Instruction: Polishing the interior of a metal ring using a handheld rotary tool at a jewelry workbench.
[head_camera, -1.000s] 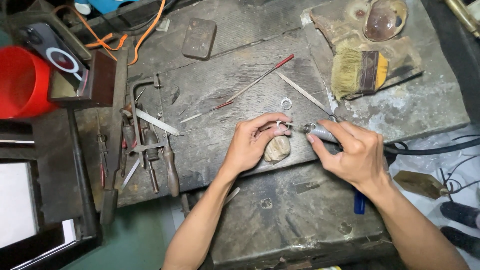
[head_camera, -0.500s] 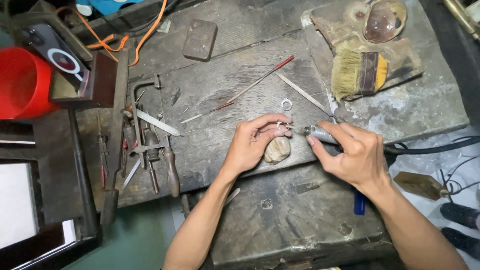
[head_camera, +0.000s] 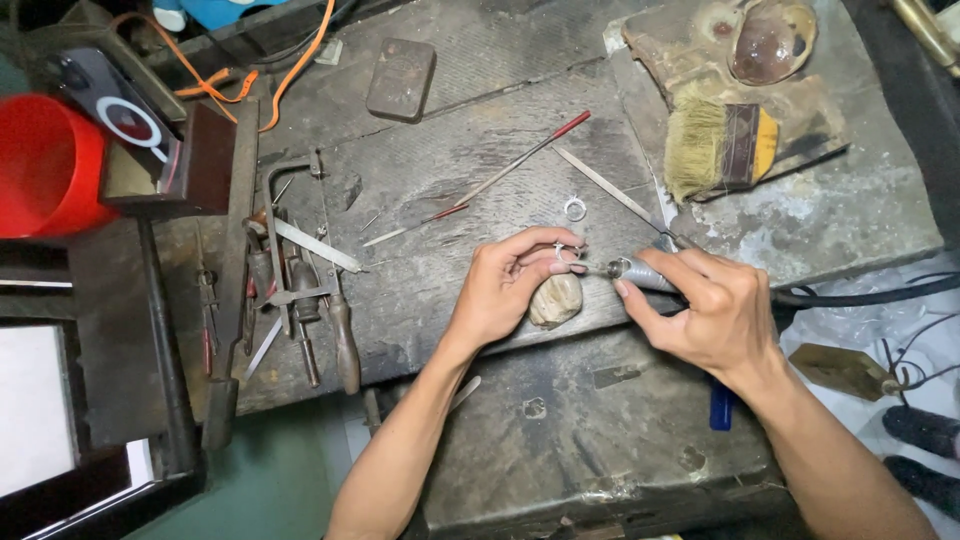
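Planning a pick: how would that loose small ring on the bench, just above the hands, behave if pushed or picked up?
The small ring lies flat on the rough, worn bench, so it would probably slide rather than roll. It looks thin and light, likely easy to flick away. Its low profile probably makes pinching fiddly.

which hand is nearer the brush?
Right. The right hand sits just below the brush, gripping a rotary handpiece; the left hand is farther off, down-left.

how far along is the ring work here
Done: tools are laid out and a second ring lies on the bench. In hand: left hand pinches a small ring while right hand holds the rotary handpiece to it. How much remains cannot be told.
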